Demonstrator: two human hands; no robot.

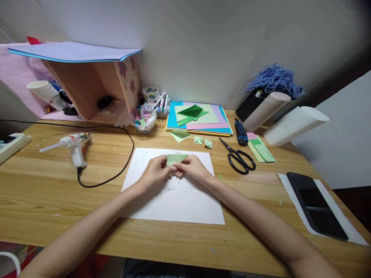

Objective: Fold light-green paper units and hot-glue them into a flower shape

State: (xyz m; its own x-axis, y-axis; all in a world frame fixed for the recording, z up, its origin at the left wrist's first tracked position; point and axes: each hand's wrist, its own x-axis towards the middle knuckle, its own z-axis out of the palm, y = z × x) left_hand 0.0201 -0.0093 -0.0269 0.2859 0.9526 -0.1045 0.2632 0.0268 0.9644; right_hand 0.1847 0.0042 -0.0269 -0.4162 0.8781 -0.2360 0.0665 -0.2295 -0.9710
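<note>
A piece of light green paper [176, 158], its outline folded-looking, is held between both hands above a white sheet [174, 204]. My left hand [156, 170] pinches its left side, thumb in front. On the other side, my right hand [193, 167] grips the lower right edge with thumb and fingers. The lower fingers of both hands curl behind the paper and are partly hidden. Just beyond lie a light green paper piece [180, 135] and two small folded green pieces, one [198, 140] left of the other [208, 144].
Black-handled scissors [240, 156], a utility knife [241, 132] and paper strips [261, 148] lie to the right. Stacked coloured paper [174, 119] is at the back. A corded glue gun [77, 148] rests left. A phone [315, 204] sits at the right edge.
</note>
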